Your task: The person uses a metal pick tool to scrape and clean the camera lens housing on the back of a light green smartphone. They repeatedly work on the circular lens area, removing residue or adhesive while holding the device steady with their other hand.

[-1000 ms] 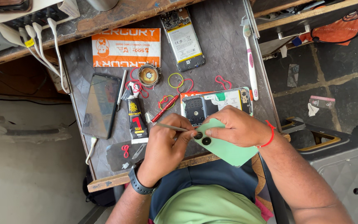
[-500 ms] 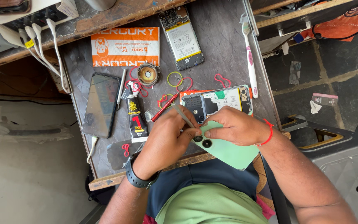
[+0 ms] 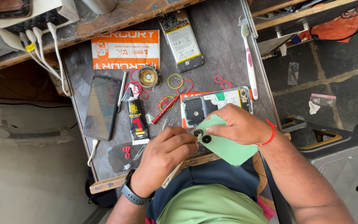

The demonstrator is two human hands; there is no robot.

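Head view: a pale green plastic phone back cover [image 3: 224, 143] was gripped by the right hand [image 3: 239, 124], while a thin pale stick tool [image 3: 174, 173] was pinched in the left hand [image 3: 162, 159], its tip at the camera holes.

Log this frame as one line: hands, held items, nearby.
left hand: grips thin tool | right hand: holds green back cover | nearby: opened phone, glue tube

Grey worktable [image 3: 224, 45]: opened phone [image 3: 216, 105], bare phone board [image 3: 182, 40], black screen panel [image 3: 101, 107], glue tube [image 3: 137, 120], toothbrush [image 3: 249, 62], orange packet [image 3: 126, 49], rubber bands [image 3: 175, 81].
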